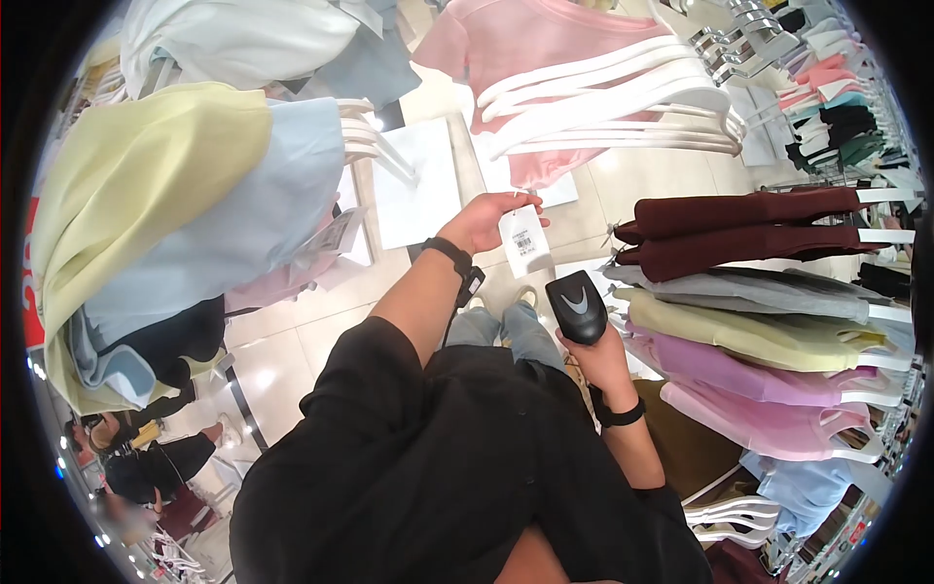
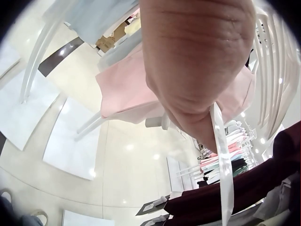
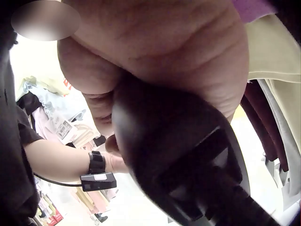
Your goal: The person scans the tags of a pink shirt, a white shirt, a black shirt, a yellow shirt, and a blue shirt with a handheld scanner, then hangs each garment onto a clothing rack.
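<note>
In the head view my left hand pinches a white price tag printed with a barcode, its face turned up. A pink top hangs just beyond that hand. The left wrist view shows the tag nearly edge-on, coming out from under the thumb. Lower and to the right, my right hand grips a black barcode scanner, its head pointing up toward the tag with a gap between. From the right wrist the scanner fills the middle, its handle inside the palm.
White hangers cross over the pink top. Maroon, grey, yellow and pink garments hang along the right; yellow and light blue ones hang at left. White panels lie below. Another person is at the lower left.
</note>
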`<state>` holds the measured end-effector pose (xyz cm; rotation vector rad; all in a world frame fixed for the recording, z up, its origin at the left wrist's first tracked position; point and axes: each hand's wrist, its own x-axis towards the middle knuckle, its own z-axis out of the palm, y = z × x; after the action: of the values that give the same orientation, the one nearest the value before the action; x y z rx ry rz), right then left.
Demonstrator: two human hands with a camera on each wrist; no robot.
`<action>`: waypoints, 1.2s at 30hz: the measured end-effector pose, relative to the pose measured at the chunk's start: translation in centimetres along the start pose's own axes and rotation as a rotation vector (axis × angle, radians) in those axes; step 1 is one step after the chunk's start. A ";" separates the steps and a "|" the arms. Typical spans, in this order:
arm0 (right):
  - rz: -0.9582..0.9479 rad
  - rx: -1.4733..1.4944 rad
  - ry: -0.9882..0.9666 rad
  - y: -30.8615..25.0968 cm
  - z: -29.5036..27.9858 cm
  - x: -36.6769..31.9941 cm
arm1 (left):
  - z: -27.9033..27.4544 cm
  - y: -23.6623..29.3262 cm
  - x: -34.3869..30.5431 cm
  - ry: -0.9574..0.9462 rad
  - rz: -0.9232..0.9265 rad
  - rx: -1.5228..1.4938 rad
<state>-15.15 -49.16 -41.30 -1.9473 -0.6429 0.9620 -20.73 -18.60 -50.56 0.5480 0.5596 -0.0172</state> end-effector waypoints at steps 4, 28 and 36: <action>0.002 -0.026 -0.012 0.1 -0.9 0.0 | -0.2 -0.1 0.0 0.029 -0.032 0.087; -0.408 -0.059 -0.212 -1.6 -7.7 1.2 | 2.0 0.4 -6.6 0.693 0.625 0.738; -0.477 0.069 -0.148 -4.5 -8.9 1.7 | 18.8 14.1 -10.9 0.545 1.273 0.624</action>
<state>-7.20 -49.74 -35.05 -1.5662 -1.0852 0.8144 -18.32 -17.30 -24.80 1.4652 0.6426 1.2313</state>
